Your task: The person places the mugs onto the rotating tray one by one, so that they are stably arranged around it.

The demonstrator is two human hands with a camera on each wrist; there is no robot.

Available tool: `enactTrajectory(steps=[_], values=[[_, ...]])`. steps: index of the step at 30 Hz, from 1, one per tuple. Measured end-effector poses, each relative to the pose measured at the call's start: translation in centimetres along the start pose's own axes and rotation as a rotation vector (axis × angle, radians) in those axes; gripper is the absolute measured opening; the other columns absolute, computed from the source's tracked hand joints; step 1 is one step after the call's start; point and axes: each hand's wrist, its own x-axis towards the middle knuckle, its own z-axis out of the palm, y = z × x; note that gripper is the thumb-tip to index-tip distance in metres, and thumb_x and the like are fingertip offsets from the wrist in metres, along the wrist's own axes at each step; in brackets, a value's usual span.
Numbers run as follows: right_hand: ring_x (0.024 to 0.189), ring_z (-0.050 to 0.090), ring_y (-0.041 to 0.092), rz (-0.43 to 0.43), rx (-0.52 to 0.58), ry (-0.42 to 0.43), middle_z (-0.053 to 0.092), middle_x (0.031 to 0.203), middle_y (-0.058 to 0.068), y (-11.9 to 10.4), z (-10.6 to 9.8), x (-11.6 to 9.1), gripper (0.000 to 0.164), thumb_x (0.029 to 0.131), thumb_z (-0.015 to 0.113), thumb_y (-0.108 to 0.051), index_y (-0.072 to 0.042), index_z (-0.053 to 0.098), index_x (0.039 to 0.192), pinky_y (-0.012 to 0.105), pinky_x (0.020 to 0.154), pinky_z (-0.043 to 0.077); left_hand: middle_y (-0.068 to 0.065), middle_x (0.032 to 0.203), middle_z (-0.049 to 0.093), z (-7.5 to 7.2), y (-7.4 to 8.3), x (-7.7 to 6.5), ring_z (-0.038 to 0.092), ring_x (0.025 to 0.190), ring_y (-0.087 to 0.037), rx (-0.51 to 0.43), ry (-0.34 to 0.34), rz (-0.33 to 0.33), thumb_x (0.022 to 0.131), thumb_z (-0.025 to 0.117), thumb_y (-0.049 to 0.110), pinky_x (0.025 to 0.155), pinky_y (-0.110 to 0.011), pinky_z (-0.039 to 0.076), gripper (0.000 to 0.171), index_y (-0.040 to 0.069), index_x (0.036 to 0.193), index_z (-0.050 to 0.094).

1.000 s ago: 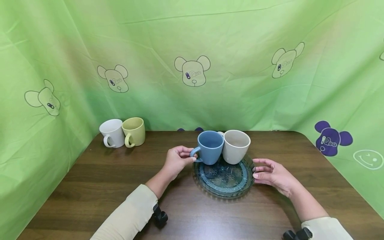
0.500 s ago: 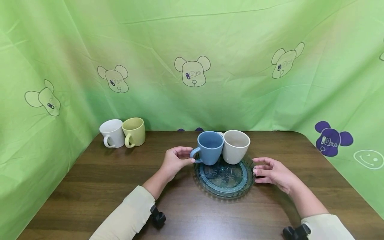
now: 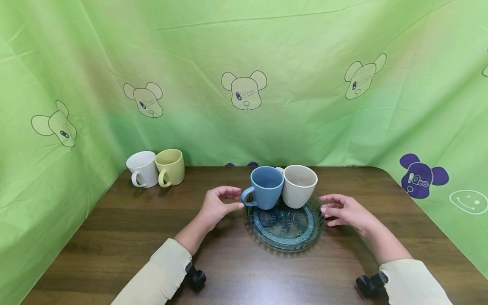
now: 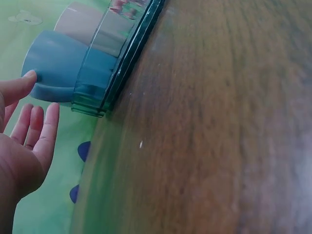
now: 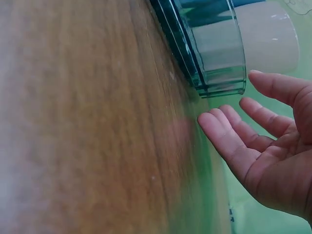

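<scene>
A blue mug (image 3: 267,188) and a cream mug (image 3: 300,187) stand upright side by side at the back of a round, clear blue-green glass dish (image 3: 285,241). Just left of the blue mug's handle is my left hand (image 3: 215,207), its fingers loosely extended and holding nothing. In the left wrist view, the thumb tip overlaps the handle (image 4: 53,93); whether it touches is unclear. My right hand (image 3: 347,213) is beside the dish's right rim, fingers spread and relaxed. The right wrist view shows that hand's fingertips (image 5: 207,122) close to the glass wall, with nothing gripped.
On the wooden table's (image 3: 133,237) back left, a white mug (image 3: 142,169) and a yellow-green mug (image 3: 170,167) stand together, handles toward the front. A green printed curtain (image 3: 297,127) surrounds the table's back and sides.
My left hand has drawn slightly leftward, off the blue mug's handle. The right hand has shifted a little toward the back along the dish's rim. Mugs and dish stay put.
</scene>
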Motion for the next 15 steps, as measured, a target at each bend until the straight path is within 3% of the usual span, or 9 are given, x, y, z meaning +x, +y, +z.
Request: enactTrajectory(steps=[5,11,15], values=[[0.095,0.061,0.014,-0.036,-0.025,0.003,0.050,0.126,0.034,0.1,-0.1,0.5,0.058,0.095,0.063,-0.008,0.019,0.034,0.137,0.041,0.079,0.059,-0.021,0.112,0.067,-0.6,-0.1,-0.4,0.061,0.108,-0.039,-0.032,-0.023,0.030,0.074,0.079,-0.008,0.080,-0.028,0.057,0.046,-0.008,0.117,0.063],[0.098,0.062,0.010,-0.076,-0.019,0.003,0.043,0.134,0.040,0.4,-0.4,0.8,0.056,0.096,0.061,-0.006,0.021,0.034,0.137,0.039,0.080,0.059,-0.015,0.121,0.062,-1.4,0.0,-1.1,0.056,0.112,-0.043,-0.088,-0.016,0.061,0.072,0.078,-0.012,0.092,-0.053,0.052,0.050,-0.005,0.120,0.061],[0.098,0.063,0.010,-0.070,-0.005,-0.002,0.043,0.133,0.040,0.4,-0.5,1.1,0.056,0.096,0.059,-0.004,0.022,0.032,0.137,0.035,0.081,0.059,-0.013,0.123,0.061,-2.1,0.1,-1.4,0.057,0.111,-0.039,-0.087,0.004,0.070,0.073,0.078,-0.010,0.093,-0.060,0.049,0.050,-0.002,0.120,0.061]])
